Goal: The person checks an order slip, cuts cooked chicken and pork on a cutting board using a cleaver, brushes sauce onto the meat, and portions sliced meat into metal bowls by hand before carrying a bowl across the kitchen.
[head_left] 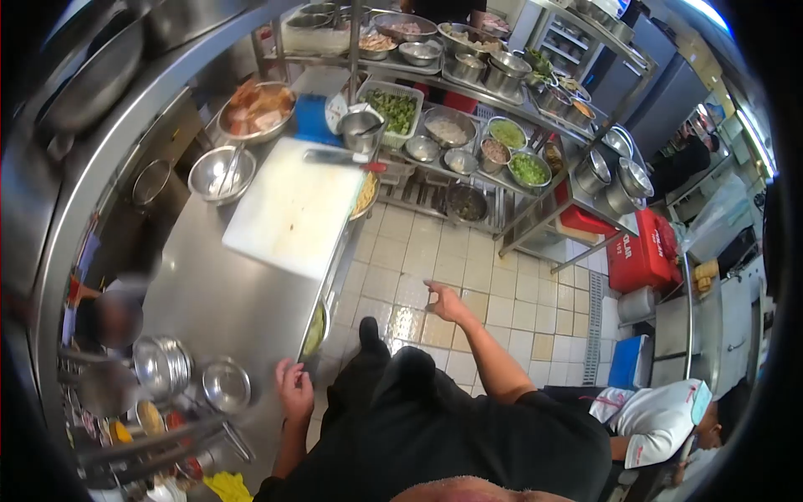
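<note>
My left hand (294, 389) is beside the edge of the steel counter (188, 272), its fingers slightly curled and apart, holding nothing. Farther forward, my right hand (447, 303) hangs over the tiled floor with the index finger stretched out and nothing in it. On the counter lies a white cutting board (293, 205) with a few small specks. A knife (339, 159) with a red and black handle rests across its far end. Near the counter edge by my left hand is a bowl (314, 329) with something green inside.
A metal bowl (222, 174) with a utensil and a bowl of orange-coloured food (257, 111) stand beyond the board. Shelves ahead hold a basket of greens (391, 111) and several bowls. A red cooler (642, 251) is at the right. A person in white (669, 418) is at the lower right.
</note>
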Demonstrator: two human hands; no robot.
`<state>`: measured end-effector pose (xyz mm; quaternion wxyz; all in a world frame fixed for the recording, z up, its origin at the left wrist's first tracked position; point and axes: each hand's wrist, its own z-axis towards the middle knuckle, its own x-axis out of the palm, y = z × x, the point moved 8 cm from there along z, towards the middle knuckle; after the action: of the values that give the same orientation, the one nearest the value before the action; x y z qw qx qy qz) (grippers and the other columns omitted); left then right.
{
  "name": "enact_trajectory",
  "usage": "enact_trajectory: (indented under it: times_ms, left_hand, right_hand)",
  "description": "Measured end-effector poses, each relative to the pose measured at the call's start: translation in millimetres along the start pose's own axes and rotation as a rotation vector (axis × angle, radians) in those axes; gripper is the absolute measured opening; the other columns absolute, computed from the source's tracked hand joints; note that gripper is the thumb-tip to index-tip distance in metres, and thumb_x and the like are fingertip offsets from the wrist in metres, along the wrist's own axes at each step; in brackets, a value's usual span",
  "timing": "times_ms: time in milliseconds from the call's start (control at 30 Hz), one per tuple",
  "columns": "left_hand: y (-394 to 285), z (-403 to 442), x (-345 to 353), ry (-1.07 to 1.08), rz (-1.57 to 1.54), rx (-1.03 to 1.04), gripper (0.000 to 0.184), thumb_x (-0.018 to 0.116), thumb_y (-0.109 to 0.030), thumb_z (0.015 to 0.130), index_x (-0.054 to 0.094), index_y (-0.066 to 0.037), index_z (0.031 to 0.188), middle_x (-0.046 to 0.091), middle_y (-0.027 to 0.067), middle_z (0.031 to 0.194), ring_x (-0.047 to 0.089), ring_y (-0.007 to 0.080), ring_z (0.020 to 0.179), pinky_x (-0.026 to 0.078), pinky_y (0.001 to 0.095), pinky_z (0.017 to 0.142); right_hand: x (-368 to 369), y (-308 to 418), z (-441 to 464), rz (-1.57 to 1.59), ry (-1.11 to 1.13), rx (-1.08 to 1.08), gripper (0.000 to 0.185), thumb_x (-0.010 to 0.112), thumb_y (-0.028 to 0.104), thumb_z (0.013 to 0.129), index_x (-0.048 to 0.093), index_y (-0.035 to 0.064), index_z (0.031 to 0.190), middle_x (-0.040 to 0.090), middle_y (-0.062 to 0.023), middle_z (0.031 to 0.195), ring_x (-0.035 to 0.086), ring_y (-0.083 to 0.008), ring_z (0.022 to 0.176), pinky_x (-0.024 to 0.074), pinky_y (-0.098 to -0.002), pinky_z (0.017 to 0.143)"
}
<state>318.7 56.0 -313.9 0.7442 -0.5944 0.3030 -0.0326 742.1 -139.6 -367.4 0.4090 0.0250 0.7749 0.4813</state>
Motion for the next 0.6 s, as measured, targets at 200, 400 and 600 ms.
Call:
enact_trajectory:
  times_ms: [200, 400, 600]
  left_hand:
    - [-65.5, 180.4, 91.6, -0.102, -0.077, 0.207, 0.017, 0.06, 0.006, 0.083, 0.063, 0.003, 0.099, 0.057, 0.017, 0.12, 0.063, 0.0226, 0.093, 0.053, 0.03, 0.074]
    - [-112.6, 282.9, 135.7, -0.129, -0.116, 0.241, 0.018, 0.061, 0.008, 0.081, 0.064, 0.002, 0.098, 0.062, 0.0158, 0.111, 0.063, 0.0221, 0.094, 0.053, 0.029, 0.073]
    - [-85.8, 307.6, 152.8, -0.332, 0.063, 0.113, 0.013, 0.06, 0.006, 0.084, 0.063, 0.002, 0.097, 0.062, 0.015, 0.109, 0.063, 0.022, 0.088, 0.053, 0.03, 0.073]
  right_hand:
    - [-138.8, 13.0, 115.4, -0.307, -0.107, 0.04, 0.059, 0.075, 0.009, 0.069, 0.059, 0.0049, 0.126, 0.066, -0.0203, 0.111, 0.064, -0.0316, 0.101, 0.0516, -0.0368, 0.087]
    - [-277.1, 128.3, 255.3, 0.07, -0.135, -0.057, 0.063, 0.076, 0.017, 0.076, 0.052, -0.0039, 0.13, 0.06, -0.0173, 0.127, 0.063, -0.0236, 0.104, 0.0486, -0.035, 0.092]
    - [-403.6, 249.5, 481.7, -0.023, -0.278, -0.396, 0.069, 0.077, 0.025, 0.079, 0.048, 0.0016, 0.136, 0.061, -0.0166, 0.122, 0.06, -0.0216, 0.105, 0.0511, -0.0323, 0.086]
